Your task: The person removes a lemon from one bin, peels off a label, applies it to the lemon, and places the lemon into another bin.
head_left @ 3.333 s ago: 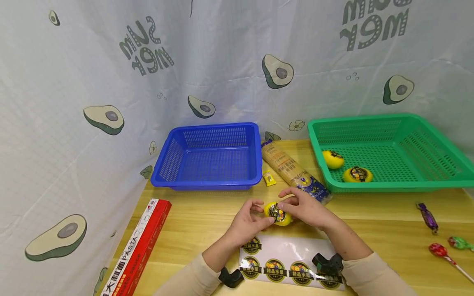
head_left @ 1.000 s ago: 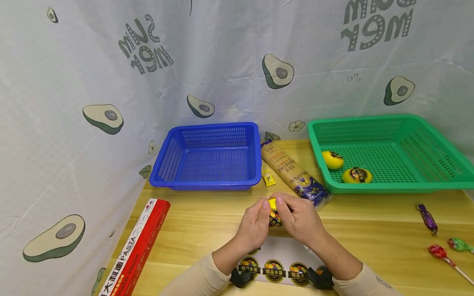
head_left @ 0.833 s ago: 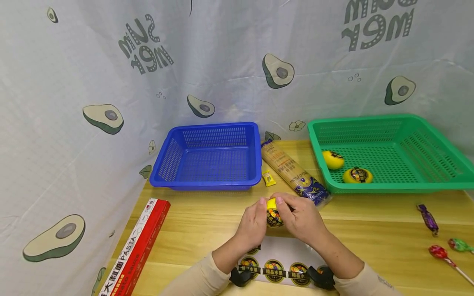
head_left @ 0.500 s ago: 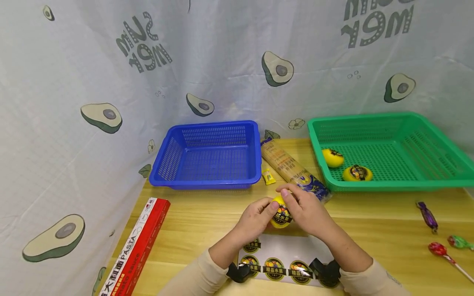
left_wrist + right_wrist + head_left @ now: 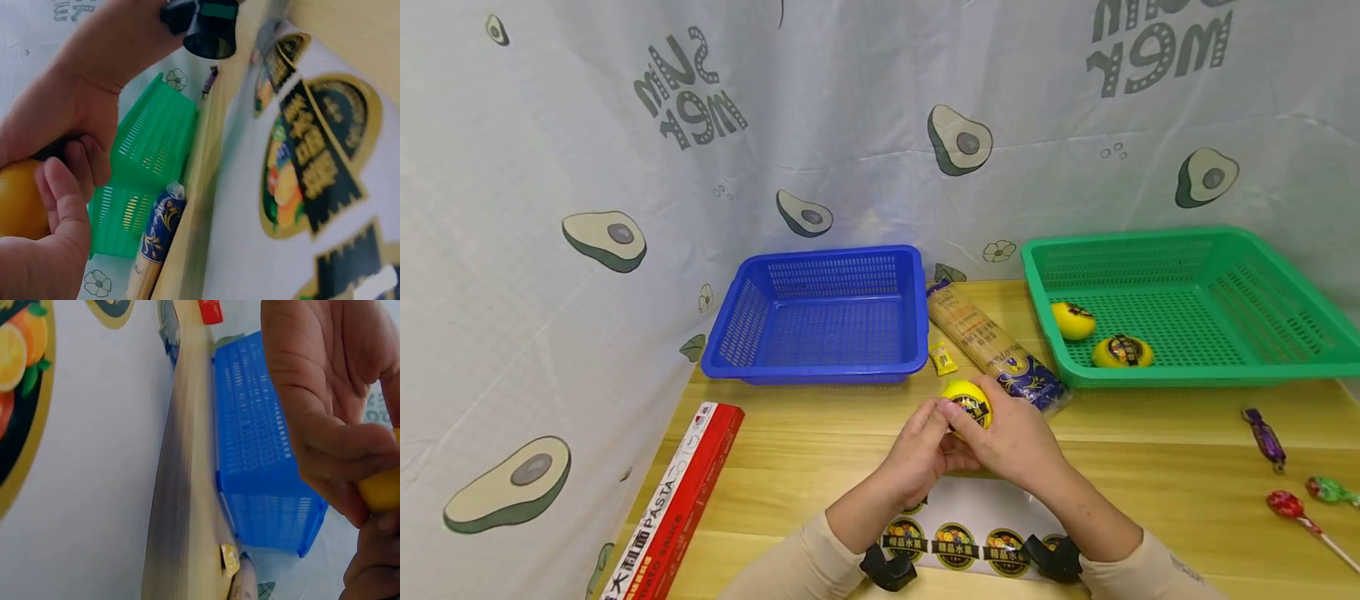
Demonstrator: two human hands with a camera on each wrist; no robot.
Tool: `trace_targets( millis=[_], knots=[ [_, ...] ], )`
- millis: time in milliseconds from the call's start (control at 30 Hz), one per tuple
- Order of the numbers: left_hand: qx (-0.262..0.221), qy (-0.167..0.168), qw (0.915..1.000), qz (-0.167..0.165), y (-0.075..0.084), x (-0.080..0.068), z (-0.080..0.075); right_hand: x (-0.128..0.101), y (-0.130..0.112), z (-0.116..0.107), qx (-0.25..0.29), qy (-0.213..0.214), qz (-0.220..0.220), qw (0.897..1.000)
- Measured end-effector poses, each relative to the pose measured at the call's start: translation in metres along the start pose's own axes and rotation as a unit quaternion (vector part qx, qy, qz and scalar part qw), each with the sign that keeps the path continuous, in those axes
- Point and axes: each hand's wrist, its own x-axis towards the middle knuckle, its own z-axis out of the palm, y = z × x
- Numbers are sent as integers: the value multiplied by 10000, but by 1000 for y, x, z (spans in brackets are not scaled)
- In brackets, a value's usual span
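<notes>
A yellow lemon (image 5: 958,392) with a round black-and-gold sticker (image 5: 973,409) on its near side is held between both hands above the table. My left hand (image 5: 912,462) grips it from the left, thumb at the sticker's edge and fingers underneath. From the other side my right hand (image 5: 1018,433) holds it, its thumb laid over the sticker. The left wrist view shows the lemon (image 5: 19,200) partly covered by fingers. Below the hands lies a white sheet of fruit stickers (image 5: 955,544), partly hidden by the wrists.
Behind stand a blue basket (image 5: 820,371) and a green basket (image 5: 1195,377) with two stickered lemons (image 5: 1122,352). Between them lie a spaghetti pack (image 5: 985,337) and a yellow sweet (image 5: 943,359). A red pasta box (image 5: 677,500) lies left; a purple sweet (image 5: 1265,440) and lollipops (image 5: 1287,505) lie right.
The lemon was low between loosely placed hands. Both hands have since gripped it and turned it, and it now sits slightly higher with its sticker facing up.
</notes>
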Motion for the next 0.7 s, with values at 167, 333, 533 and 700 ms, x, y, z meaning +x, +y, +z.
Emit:
trace_targets(
  millis=[167,333,533,700],
  knots=[
    [410,169,9990,62,1,-2,0,-3,1,4,-108,483,-609,9969],
    [845,182,9957,330,4,-2,0,-6,3,8,77,925,-1009,9906],
    [1214,204,9905,610,3,-2,-3,-8,4,8,356,1203,-1235,9844],
    [1260,107,9892,744,3,-1,-6,-7,5,9,757,1346,-1107,9818]
  ],
)
